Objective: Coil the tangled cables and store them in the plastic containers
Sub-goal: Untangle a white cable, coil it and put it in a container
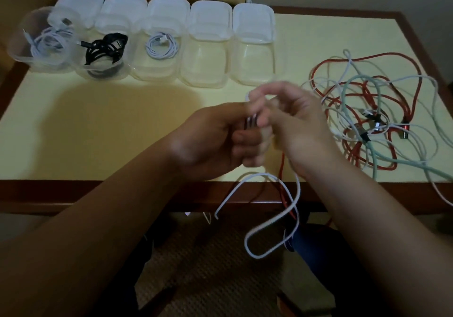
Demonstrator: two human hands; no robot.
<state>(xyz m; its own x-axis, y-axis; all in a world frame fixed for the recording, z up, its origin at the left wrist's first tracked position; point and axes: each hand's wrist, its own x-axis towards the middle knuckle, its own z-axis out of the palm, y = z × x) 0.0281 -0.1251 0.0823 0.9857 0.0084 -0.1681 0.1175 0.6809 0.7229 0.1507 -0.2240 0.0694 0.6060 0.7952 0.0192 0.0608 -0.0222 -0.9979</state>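
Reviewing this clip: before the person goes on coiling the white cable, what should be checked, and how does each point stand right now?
1. White cable held by both the left hand and the right hand: ok.
2. An empty container is free: ok.
3. Its lid is off: ok.
4. Cable free of the tangled pile: cannot tell.
5. Slack on the table: not ok, a loop hangs below the edge.
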